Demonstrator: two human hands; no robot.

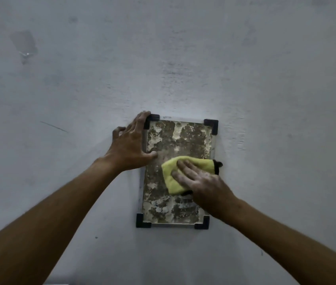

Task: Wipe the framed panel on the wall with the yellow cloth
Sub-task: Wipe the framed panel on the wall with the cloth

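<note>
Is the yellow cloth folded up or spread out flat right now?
Folded: the yellow cloth is a compact pad under the right hand, covering only part of the framed panel.

My right hand [202,182] covers much of the cloth [175,171], and together they hide the middle and lower right edge of the panel [175,140]. My left hand [130,149] hides its upper left edge, and both my forearms [39,233] are cut off at the bottom.
</note>
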